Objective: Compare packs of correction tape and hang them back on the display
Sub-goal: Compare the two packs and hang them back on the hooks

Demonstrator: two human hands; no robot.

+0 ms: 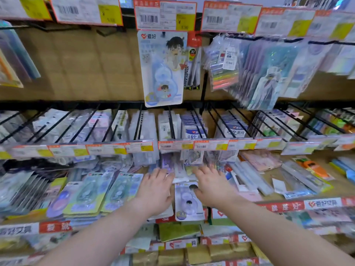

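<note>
Tan pegboard wall, black hooks

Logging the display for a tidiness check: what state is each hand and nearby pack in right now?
upper correction tape pack: hanging upright on its hook.
lower correction tape pack: between the hands, ungripped; hooked or not, cannot tell.
utility knife pack: hanging behind the upper correction tape pack.
left hand: open, fingers stretched forward, holding nothing.
right hand: open, thumb near the lower correction tape pack; contact unclear.
</note>
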